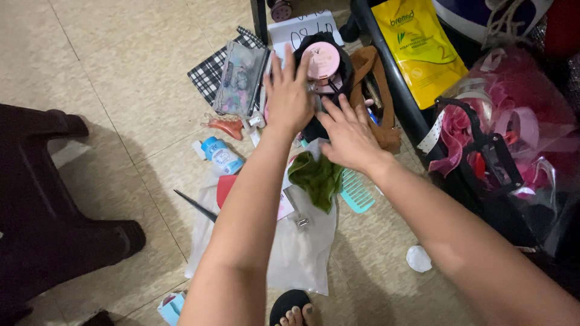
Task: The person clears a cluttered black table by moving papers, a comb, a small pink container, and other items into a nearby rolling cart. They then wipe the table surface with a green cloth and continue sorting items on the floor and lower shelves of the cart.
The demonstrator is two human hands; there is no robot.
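Your left hand [289, 96] lies flat with fingers spread over a heap of small things on the floor [109, 72], its fingertips touching a round pink case [321, 59]; it grips nothing. Your right hand [349, 136] is open too, fingers stretched over the black cloth [314, 130] under that case, just beside a brown pouch [377, 90]. Below your right hand lie a green cloth [317, 178] and a teal comb [356, 192], both near a clear plastic bag [299, 247]. Left of your left hand are a clear zip pouch [241, 78] on a checked cloth [208, 75], an orange hair claw [225, 127] and a blue-capped bottle [220, 156].
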